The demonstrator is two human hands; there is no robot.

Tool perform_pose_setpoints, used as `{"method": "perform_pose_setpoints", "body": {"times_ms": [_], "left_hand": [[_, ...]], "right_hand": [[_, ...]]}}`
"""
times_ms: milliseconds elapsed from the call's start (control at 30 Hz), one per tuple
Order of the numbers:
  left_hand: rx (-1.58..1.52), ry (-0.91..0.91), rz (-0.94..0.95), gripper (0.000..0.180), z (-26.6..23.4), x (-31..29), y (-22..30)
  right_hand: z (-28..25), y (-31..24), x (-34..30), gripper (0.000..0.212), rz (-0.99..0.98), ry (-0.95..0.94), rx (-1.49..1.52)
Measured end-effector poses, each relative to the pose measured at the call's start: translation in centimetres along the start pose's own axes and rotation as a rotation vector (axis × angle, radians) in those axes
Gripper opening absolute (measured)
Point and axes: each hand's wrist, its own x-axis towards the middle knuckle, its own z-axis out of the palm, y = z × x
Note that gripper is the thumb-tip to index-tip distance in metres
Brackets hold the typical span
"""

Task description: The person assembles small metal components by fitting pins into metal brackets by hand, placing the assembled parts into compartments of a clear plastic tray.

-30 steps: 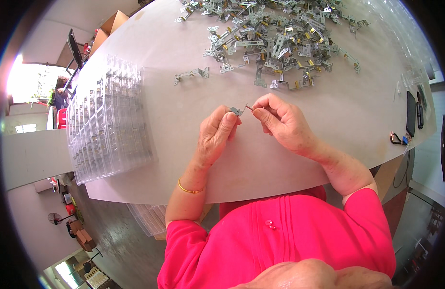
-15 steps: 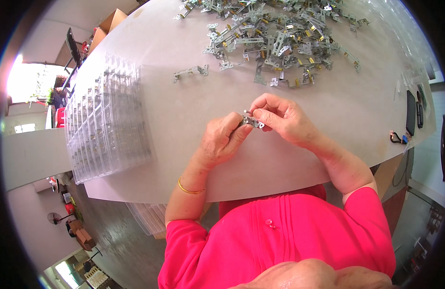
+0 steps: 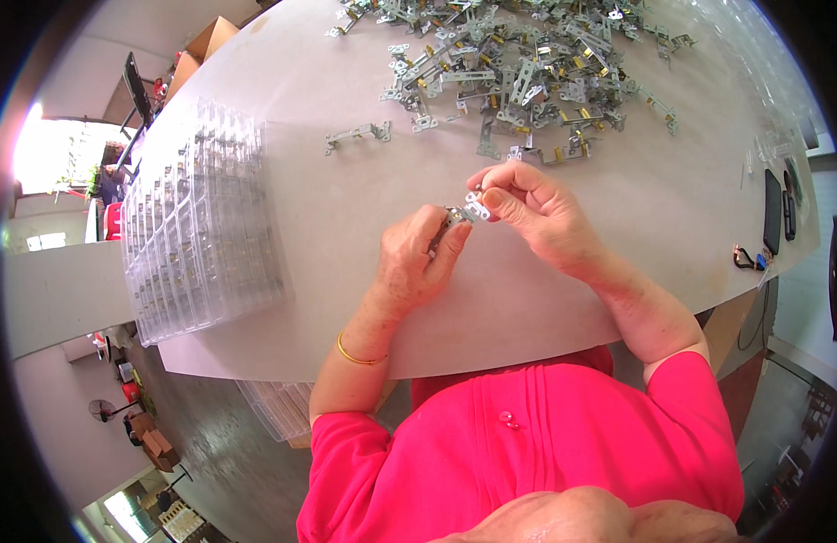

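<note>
We see our left hand (image 3: 416, 262) and right hand (image 3: 536, 213), drawn closer since a moment ago, pinching one small metal bracket (image 3: 463, 214) together, below the heap of brackets (image 3: 518, 63)

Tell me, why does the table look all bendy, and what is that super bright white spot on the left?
Head view: the fisheye lens curves the table edge toward the round black rim; the bright window at left is washed out by glare; the hands and small metal part stay sharp and evenly lit.
</note>
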Motion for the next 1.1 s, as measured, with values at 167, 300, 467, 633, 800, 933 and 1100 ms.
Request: {"method": "perform_pose_setpoints", "body": {"times_ms": [167,300,467,633,800,933,1100], "left_hand": [[0.033,-0.013,0.042,0.020,0.0,0.1,-0.1],[0.019,-0.012,0.049,0.019,-0.3,0.2,0.1],[-0.356,-0.197,-0.249,0.031,-1.3,0.2,-0.3],[-0.533,-0.229,-0.350,0.026,-0.9,-0.1,-0.2],[-0.626,-0.039,-0.427,0.024,-0.7,-0.2,-0.3],[-0.596,-0.051,-0.451,0.022,-0.6,0.0,-0.2],[-0.400,-0.010,-0.364,0.023,0.0,-0.1,0.1]], "right_hand": [[0.0,0.2,-0.4,0.011,0.147,-0.079,-0.108],[-0.1,0.3,-0.3,0.011,0.138,-0.038,-0.118],[-0.5,0.1,-0.2,0.014,0.077,0.043,-0.051],[-0.3,0.1,-0.1,0.014,0.059,0.073,-0.073],[-0.2,-0.5,-0.2,0.010,0.108,0.128,-0.199],[-0.1,0.3,-0.4,0.007,-0.003,0.062,-0.394],[0.4,0.1,-0.6,0.007,-0.022,0.097,-0.481]]}}
